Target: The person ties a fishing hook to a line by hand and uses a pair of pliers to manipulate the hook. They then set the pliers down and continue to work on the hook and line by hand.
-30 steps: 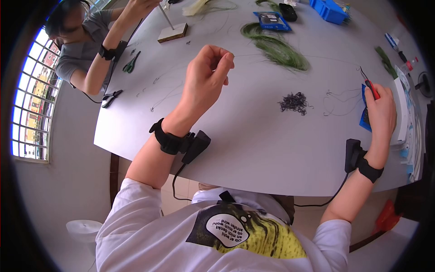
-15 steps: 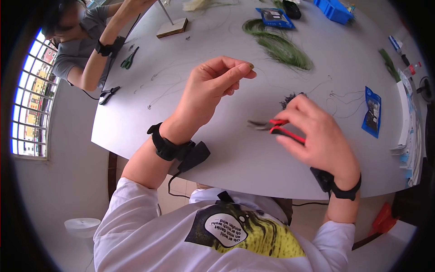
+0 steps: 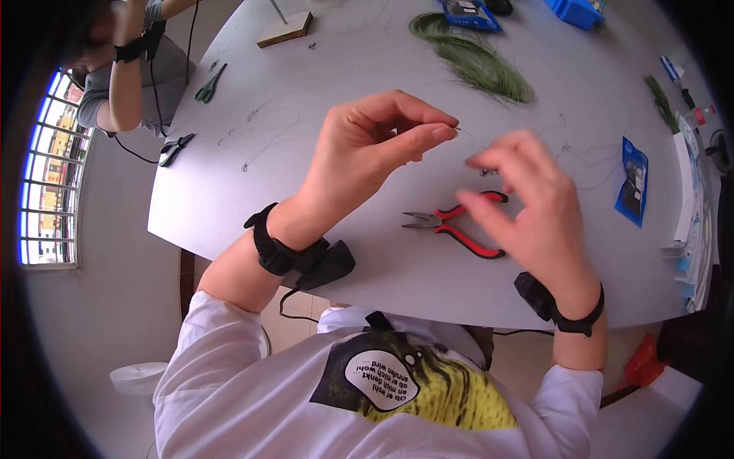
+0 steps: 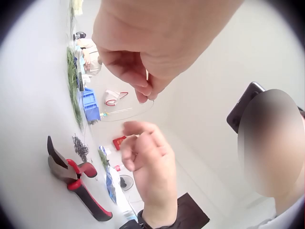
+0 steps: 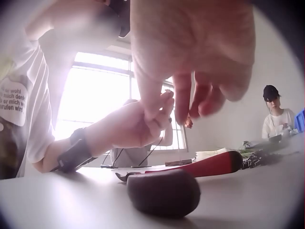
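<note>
My left hand [image 3: 367,149] pinches the end of a thin line [image 4: 143,114] between thumb and index finger, above the table's middle. From the fingertips the line arcs away loosely in the left wrist view. Facing it, my right hand [image 3: 539,218] is blurred, its thumb and index finger apart with nothing between them. Below the two hands lie pliers [image 3: 436,219] with red and black handles, flat on the table, jaws spread and pointing left. A pile of small dark hooks [image 4: 80,149] lies beyond the pliers; in the head view the right hand mostly covers it.
Green strands [image 3: 482,69] lie at the far middle, near a blue packet [image 3: 470,14] and a blue bin [image 3: 575,11]. Another blue packet [image 3: 633,182] lies right. Scissors [image 3: 210,84], black pliers [image 3: 176,150] and a wooden block [image 3: 284,30] are left, near another person [image 3: 134,84].
My right hand has come from the right side to the middle, changed from a red-handled tool to the pliers, and laid them down. My left hand has shifted right, still pinching.
</note>
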The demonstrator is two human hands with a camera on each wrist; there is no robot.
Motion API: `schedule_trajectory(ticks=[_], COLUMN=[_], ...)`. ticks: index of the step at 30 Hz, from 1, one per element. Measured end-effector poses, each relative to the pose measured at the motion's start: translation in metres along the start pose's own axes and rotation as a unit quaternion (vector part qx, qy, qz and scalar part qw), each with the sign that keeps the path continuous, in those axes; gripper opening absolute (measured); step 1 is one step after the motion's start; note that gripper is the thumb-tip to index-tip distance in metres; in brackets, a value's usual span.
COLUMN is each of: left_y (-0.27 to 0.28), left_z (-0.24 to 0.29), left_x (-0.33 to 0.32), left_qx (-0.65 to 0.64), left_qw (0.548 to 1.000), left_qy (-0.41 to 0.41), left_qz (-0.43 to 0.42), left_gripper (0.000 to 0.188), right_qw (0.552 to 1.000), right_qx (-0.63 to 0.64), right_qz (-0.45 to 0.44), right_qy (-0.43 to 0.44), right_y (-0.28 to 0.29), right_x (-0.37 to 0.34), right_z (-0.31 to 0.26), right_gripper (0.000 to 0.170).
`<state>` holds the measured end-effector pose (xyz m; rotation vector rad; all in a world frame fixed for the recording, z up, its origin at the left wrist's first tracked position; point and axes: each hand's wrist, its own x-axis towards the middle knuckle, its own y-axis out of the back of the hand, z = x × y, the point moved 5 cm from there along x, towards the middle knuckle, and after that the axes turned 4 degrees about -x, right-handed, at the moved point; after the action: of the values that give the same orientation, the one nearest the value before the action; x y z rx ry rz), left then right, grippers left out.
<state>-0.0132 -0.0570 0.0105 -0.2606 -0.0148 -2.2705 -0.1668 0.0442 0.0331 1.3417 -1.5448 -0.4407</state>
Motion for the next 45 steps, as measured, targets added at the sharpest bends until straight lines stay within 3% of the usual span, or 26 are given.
schedule_trajectory(ticks=[1, 2, 5, 7, 10, 16, 28, 34, 38, 45], left_y=[-0.001, -0.004, -0.011, -0.014, -0.017, -0.018, -0.018, -0.018, -0.019, -0.019], left_z=[-0.002, -0.001, 0.001, 0.003, 0.008, 0.009, 0.007, 0.004, 0.002, -0.002], left_x=[-0.001, -0.001, -0.003, -0.005, -0.007, -0.007, -0.008, -0.008, -0.010, -0.011], left_qx=[-0.002, 0.006, 0.031, 0.053, 0.097, 0.143, 0.163, 0.147, 0.115, 0.070], left_qw=[1.000, 0.999, 0.997, 0.996, 0.991, 0.985, 0.981, 0.986, 0.992, 0.995], left_qy=[0.002, -0.027, -0.055, -0.054, -0.073, -0.077, -0.084, -0.060, -0.001, 0.057], left_qz=[-0.001, -0.017, -0.045, -0.057, -0.062, -0.059, -0.058, -0.049, -0.045, -0.050], left_gripper=[0.009, 0.009, 0.009, 0.009, 0.009, 0.009, 0.008, 0.004, 0.004, 0.004], right_qw=[1.000, 0.977, 0.876, 0.841, 0.872, 0.890, 0.899, 0.907, 0.913, 0.957], right_qx=[0.000, 0.174, 0.422, 0.474, 0.440, 0.414, 0.396, 0.382, 0.375, 0.275], right_qz=[-0.001, -0.018, -0.029, -0.066, -0.047, -0.032, -0.032, -0.026, -0.008, 0.031], right_qy=[-0.002, -0.121, -0.232, -0.252, -0.209, -0.189, -0.185, -0.177, -0.158, -0.088], right_y=[0.003, 0.005, 0.000, -0.010, -0.008, -0.005, -0.005, -0.004, -0.007, -0.004], right_x=[0.001, 0.001, 0.000, -0.001, -0.004, -0.002, -0.001, -0.001, -0.001, 0.001], right_z=[-0.001, 0.008, 0.006, 0.008, 0.014, 0.014, 0.015, 0.014, 0.016, 0.013], right_gripper=[0.026, 0.026, 0.026, 0.019, 0.013, 0.012, 0.010, 0.009, 0.007, 0.006])
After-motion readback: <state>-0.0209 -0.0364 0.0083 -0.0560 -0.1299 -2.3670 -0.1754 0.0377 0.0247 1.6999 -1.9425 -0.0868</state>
